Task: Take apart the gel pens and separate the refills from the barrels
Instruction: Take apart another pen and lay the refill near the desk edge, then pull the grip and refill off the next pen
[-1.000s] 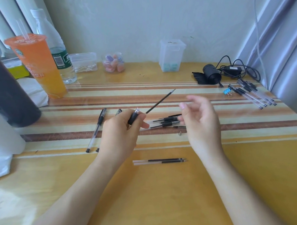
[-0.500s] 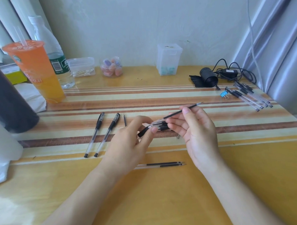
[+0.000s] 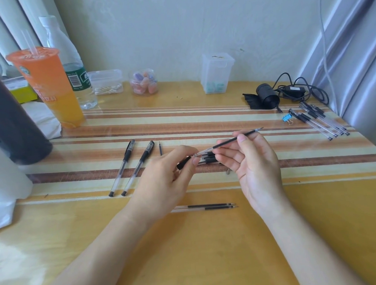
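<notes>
My left hand [image 3: 167,181] grips a pen barrel [image 3: 183,163] by its black grip end. My right hand [image 3: 254,163] pinches a black refill [image 3: 227,142] that slants up to the right, its clear tail at the barrel's mouth. Behind the hands lies a small pile of black pen parts [image 3: 208,159]. Two loose refills [image 3: 208,207] lie side by side near the front. Two capped gel pens [image 3: 132,166] rest to the left, with a short thin piece [image 3: 160,148] beside them. Several more gel pens [image 3: 322,121] lie at the far right.
An orange drink cup [image 3: 51,87], a water bottle [image 3: 73,67] and a dark flask [image 3: 11,125] stand at the left. Small plastic containers [image 3: 216,75] line the back wall. A black cable bundle [image 3: 283,94] and a blue binder clip [image 3: 288,118] sit at the right.
My right hand has come in and taken hold of the refill, which now sticks farther out of the barrel to the right. My left hand has lowered the barrel slightly.
</notes>
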